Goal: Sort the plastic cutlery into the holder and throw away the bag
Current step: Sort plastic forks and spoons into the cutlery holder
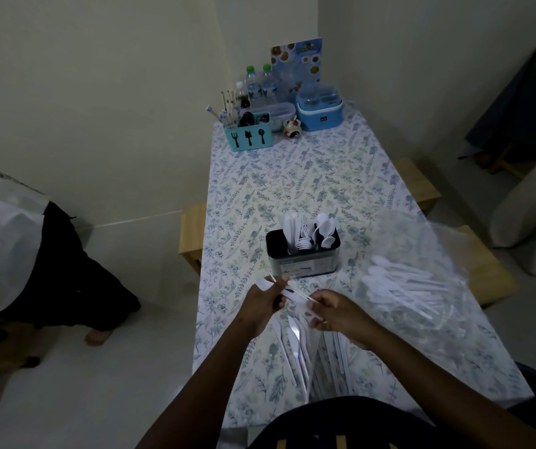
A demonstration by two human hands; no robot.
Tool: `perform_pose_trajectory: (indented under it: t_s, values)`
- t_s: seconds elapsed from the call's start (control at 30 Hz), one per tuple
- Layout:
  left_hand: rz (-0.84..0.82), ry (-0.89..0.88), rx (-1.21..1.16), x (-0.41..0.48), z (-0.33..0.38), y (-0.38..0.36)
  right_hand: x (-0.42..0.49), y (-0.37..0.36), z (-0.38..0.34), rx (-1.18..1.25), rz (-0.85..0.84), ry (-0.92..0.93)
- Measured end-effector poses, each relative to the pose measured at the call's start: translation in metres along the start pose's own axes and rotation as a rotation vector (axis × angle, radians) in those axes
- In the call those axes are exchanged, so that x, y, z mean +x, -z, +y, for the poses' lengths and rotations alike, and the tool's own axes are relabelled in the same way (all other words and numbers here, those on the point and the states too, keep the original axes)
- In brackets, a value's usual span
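Sorting in progress: left hand (pixel 262 306) and right hand (pixel 334 314) both gripping one white knife (pixel 287 294), just near of the holder (pixel 302 254). Next, probably dropping it in the holder's left compartment. Bag (pixel 422 286) lying right, spoons inside.

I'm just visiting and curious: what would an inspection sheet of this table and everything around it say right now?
Surface: long table under a floral cloth.
Job's things: black holder already has white knives, forks and spoons standing in it; loose knives lie near the table's front edge; clear bag of spoons lies to the right.
Clutter: teal cutlery caddy, water bottles, blue container at the far end.
Hands: left hand and right hand together hold a white cutlery piece.
Cables: nothing seen.
Surroundings: pale walls; another person bends over at the left; wooden benches sit beside the table.
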State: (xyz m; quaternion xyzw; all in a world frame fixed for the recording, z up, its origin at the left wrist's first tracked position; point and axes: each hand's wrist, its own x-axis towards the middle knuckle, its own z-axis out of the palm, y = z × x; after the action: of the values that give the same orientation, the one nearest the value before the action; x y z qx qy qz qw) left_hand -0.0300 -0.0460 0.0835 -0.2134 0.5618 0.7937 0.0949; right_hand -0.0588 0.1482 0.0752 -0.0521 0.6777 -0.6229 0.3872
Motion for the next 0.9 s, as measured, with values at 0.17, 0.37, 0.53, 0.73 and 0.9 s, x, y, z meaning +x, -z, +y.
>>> perform_pose_trajectory:
  t_s: [0.17, 0.37, 0.53, 0.73, 0.9]
  values:
    - [-0.006, -0.047, -0.021, 0.001, 0.002, -0.014, -0.002, 0.012, 0.008, 0.112, 0.093, 0.018]
    - [0.046, -0.024, -0.06, 0.001, -0.006, -0.025, -0.011, 0.017, 0.008, -0.011, 0.155, 0.107]
    - [0.013, 0.01, -0.071, -0.003, -0.009, -0.031, -0.02, 0.023, 0.014, -0.015, 0.135, 0.133]
    - [0.08, -0.066, -0.029, 0.002, -0.003, -0.037, -0.016, 0.037, 0.019, -0.044, 0.2, 0.101]
    - [0.307, -0.312, 0.102, 0.017, 0.023, -0.039, -0.009, 0.051, 0.019, -0.053, 0.204, 0.065]
